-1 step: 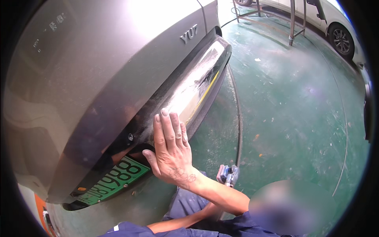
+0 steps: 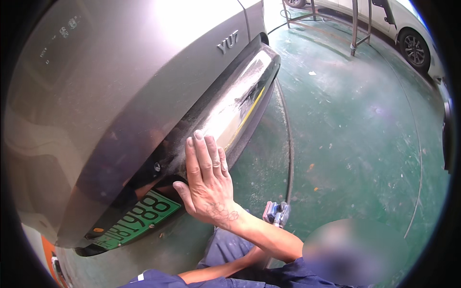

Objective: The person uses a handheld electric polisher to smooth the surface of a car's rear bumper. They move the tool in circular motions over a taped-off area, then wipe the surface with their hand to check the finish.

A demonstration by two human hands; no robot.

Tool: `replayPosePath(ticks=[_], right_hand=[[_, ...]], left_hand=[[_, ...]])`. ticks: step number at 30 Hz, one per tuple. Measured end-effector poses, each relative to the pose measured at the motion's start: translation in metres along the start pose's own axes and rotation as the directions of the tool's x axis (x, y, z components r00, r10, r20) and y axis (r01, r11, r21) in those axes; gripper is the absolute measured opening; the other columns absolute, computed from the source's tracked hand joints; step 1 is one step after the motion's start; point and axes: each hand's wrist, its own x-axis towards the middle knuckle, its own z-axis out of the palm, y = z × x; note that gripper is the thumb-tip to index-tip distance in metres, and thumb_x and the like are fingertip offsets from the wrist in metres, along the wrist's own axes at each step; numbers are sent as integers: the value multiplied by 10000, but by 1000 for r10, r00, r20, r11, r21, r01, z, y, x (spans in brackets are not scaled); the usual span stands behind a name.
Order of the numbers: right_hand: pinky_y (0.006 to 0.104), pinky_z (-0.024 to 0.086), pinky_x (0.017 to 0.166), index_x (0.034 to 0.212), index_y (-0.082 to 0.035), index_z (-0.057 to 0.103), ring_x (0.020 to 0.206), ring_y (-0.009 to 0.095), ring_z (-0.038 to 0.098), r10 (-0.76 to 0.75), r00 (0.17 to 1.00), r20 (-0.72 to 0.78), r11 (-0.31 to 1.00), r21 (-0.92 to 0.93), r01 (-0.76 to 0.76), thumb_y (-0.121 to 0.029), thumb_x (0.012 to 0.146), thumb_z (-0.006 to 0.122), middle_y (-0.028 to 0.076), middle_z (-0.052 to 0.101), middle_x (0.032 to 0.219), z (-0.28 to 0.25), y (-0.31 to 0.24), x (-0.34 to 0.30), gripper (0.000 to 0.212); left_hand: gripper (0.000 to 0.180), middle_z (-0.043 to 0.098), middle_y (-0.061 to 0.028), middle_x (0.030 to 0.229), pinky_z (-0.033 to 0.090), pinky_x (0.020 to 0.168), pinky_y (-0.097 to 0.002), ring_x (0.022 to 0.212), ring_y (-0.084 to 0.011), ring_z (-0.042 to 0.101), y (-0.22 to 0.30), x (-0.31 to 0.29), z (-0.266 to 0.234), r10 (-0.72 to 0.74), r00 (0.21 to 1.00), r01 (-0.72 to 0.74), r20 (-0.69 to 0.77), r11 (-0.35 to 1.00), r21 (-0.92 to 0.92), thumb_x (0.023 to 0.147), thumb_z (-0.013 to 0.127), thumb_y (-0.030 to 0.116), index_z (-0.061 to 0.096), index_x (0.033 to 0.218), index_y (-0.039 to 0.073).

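My right hand point(image 2: 209, 180) lies flat on the sanded rear bumper point(image 2: 240, 103) of a grey car, fingers stretched and pressed together, thumb out to the side. Whitish dust coats its fingertips. Bright bare-looking patches and a yellow streak show on the bumper beyond the fingers. My left forearm point(image 2: 221, 270) passes beneath the right one, which hides the left hand. Just past the right forearm is a small blue and grey tool point(image 2: 277, 213) with a pinkish pad, apparently a hand sander; whether my left hand holds it is hidden.
A green licence plate point(image 2: 144, 218) sits below the grey tailgate point(image 2: 120, 96). A dark hose point(image 2: 290, 144) runs along the green floor point(image 2: 350, 144) near the bumper. Further off stand a metal frame stand point(image 2: 354, 29) and a white car point(image 2: 403, 19). A blurred patch covers the lower right.
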Motion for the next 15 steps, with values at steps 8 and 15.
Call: replayPosePath(ticks=[8, 15], right_hand=[[602, 243, 1300, 1545, 128, 459, 1579, 505, 331, 177, 913, -369, 930, -242, -278, -145, 1118, 420, 419, 363, 1635, -39, 162, 76, 509], [463, 560, 1049, 1205, 120, 706, 1175, 381, 710, 870, 485, -91, 441, -301, -846, -568, 1066, 463, 374, 698, 1226, -122, 268, -55, 742]], left_hand=[[317, 575, 28, 716, 441, 664, -348, 708, -102, 535, -15, 11, -36, -293, 927, 193, 236, 909, 369, 956, 739, 309, 616, 798, 63], [362, 622, -26, 705, 464, 675, -366, 697, -126, 568, 8, -3, -22, -205, 957, 104, 203, 901, 422, 943, 750, 357, 642, 797, 44]])
